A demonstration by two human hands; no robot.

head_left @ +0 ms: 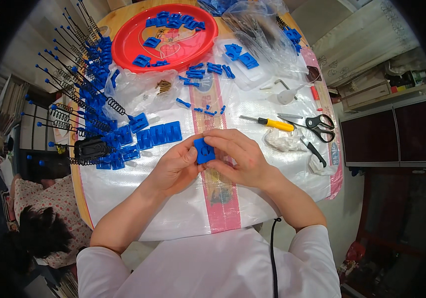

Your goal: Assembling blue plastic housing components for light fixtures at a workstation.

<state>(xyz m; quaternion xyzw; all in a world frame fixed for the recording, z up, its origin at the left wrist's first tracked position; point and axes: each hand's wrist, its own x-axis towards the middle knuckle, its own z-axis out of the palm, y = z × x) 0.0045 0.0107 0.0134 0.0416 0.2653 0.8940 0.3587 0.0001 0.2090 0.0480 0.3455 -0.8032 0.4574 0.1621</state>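
Between both hands, above the near middle of the table, is a small blue plastic part (204, 151), roughly square with a rounded opening in its face. My left hand (177, 166) grips its left side, thumb against the edge. From the right, my right hand (240, 158) closes on its top and lower corner with fingers and thumb. Just beyond my left hand lies a row of similar blue parts (159, 135). Small blue pegs (209, 110) and longer blue bars (196, 73) are scattered past the hands.
A red tray (119, 55) with blue parts stands at the back. Blue pieces with black springs and rods (91, 107) crowd the left edge. On the right are a yellow-handled screwdriver (278, 124), scissors (317, 122), a black-handled knife (317, 153) and a hex key (273, 84). Screws (163, 86) lie on plastic.
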